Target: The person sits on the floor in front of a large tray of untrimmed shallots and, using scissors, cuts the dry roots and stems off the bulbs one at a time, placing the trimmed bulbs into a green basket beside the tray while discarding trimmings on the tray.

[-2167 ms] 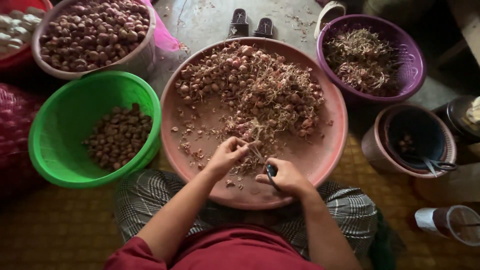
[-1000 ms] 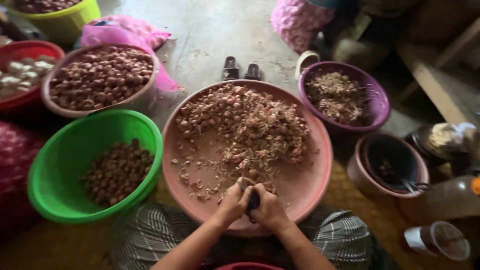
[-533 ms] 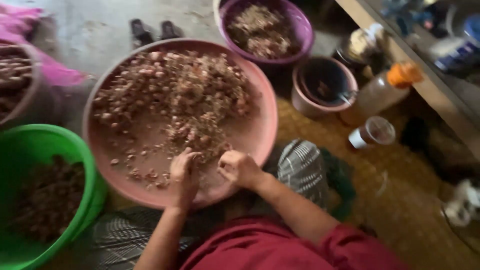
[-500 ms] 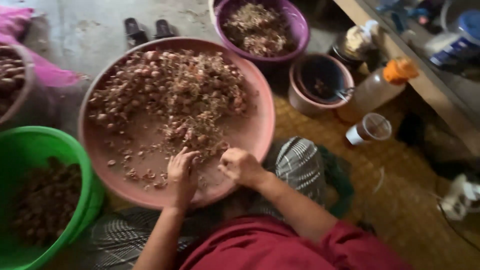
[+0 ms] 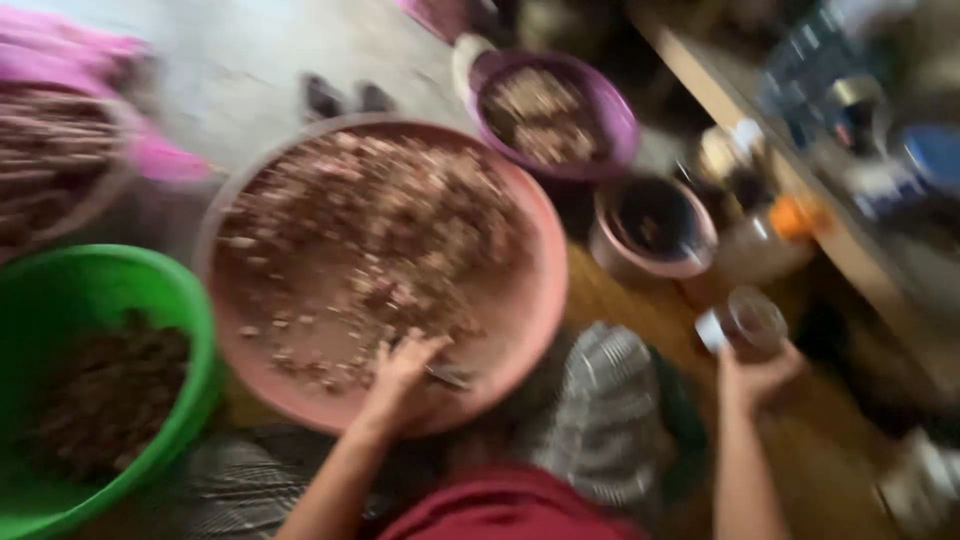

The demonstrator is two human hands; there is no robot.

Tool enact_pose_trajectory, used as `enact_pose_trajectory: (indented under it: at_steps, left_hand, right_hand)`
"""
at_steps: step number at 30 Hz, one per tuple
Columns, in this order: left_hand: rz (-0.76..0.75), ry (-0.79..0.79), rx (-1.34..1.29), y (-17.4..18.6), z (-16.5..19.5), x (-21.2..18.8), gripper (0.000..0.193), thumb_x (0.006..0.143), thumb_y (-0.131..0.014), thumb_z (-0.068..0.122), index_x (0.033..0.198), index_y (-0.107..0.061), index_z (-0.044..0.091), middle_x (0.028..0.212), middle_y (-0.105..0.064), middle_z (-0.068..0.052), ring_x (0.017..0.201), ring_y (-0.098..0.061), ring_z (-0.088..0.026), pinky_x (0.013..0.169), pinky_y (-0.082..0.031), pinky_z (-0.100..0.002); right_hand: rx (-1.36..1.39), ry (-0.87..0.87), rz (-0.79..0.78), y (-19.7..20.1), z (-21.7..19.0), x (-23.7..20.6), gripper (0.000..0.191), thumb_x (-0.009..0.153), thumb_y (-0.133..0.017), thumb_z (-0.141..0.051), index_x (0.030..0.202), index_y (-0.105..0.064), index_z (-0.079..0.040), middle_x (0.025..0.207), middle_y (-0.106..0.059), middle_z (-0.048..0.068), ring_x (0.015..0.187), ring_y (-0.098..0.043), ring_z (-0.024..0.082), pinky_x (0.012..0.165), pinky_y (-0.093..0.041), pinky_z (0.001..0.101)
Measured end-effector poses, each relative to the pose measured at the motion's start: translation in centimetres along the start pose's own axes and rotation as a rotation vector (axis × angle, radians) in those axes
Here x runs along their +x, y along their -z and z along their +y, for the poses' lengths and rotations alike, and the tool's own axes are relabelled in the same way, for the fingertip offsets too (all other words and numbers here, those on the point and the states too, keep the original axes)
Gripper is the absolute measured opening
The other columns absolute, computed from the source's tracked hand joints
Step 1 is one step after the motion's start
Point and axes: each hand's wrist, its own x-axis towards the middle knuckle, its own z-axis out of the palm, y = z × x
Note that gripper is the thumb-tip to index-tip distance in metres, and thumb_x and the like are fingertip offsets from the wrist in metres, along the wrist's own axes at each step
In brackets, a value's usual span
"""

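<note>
Head view, badly blurred, looks down on a person seated on the floor with a wide pink basin [image 5: 540,300] in front of them. The basin holds a spread of small reddish-brown bulbs and papery peelings [image 5: 370,230], heaped toward its middle and far side.

The left hand [image 5: 405,375] lies on the near rim of the basin, fingers loosely curled over a small dark tool [image 5: 450,377], seemingly a knife, that lies just beside them among the scraps; whether the fingers actually grip it cannot be told through the blur.

The right hand [image 5: 755,370] is well apart, out to the right of the basin, and wraps around the lower part of a small clear cup [image 5: 745,322], which is tilted. A striped cloth [image 5: 605,420] covers the knee between the two hands.

To the left, a green bowl [image 5: 190,310] holds a smaller heap of brown bulbs. Beyond the basin stands a purple bowl [image 5: 610,110] with pale trimmings inside, and just beside it, nearer the right hand, a dull pink pot [image 5: 605,235] with a dark interior. A bottle with an orange cap [image 5: 790,215] stands near that pot. A pair of dark sandals [image 5: 345,97] rests on the concrete floor past the basin.
</note>
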Motion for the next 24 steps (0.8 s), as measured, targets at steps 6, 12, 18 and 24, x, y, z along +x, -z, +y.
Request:
enact_pose_trajectory:
  at_steps: [6,12,18,24]
  left_hand:
    - [0.009,-0.006,0.009,-0.3,-1.0,0.8,0.064,0.067,-0.089,0.035,0.123,-0.064,0.018,0.131,-0.06,-0.009,0.139,-0.041,-0.036,0.108,-0.023,-0.074]
    - [-0.02,0.017,-0.088,0.3,0.1,0.7,0.034,0.086,-0.08,0.028,0.117,-0.068,0.02,0.133,-0.061,-0.004,0.146,-0.038,-0.034,0.111,-0.02,-0.076]
    - [-0.071,0.096,-0.1,-0.2,0.4,1.2,0.032,0.082,-0.08,0.033,0.108,-0.068,0.019,0.127,-0.062,-0.004,0.145,-0.04,-0.03,0.114,-0.022,-0.074]
    - [0.173,-0.091,0.212,-1.2,-1.9,3.8,0.032,0.077,-0.07,0.017,0.109,-0.07,0.017,0.112,-0.063,-0.011,0.115,-0.057,-0.035,0.093,-0.049,-0.054]
  right_hand:
    - [0.405,0.045,-0.12,-3.1,-1.5,5.6,0.093,0.071,-0.099,-0.022,0.142,-0.046,0.005,0.142,-0.051,0.02,0.131,-0.053,0.032,0.123,-0.042,0.0489]
    - [0.444,0.048,-0.174,-6.4,-4.3,8.5,0.09,0.072,-0.098,-0.022,0.141,-0.046,0.005,0.141,-0.052,0.019,0.129,-0.054,0.031,0.123,-0.041,0.0493]
    - [0.471,0.063,-0.175,-7.3,-5.0,8.9,0.088,0.072,-0.097,-0.022,0.14,-0.047,0.004,0.139,-0.053,0.018,0.128,-0.055,0.031,0.122,-0.041,0.0496]
    - [0.509,0.146,-0.145,-3.9,0.3,6.2,0.085,0.073,-0.096,-0.021,0.138,-0.048,0.004,0.137,-0.054,0.018,0.127,-0.056,0.03,0.122,-0.041,0.05]
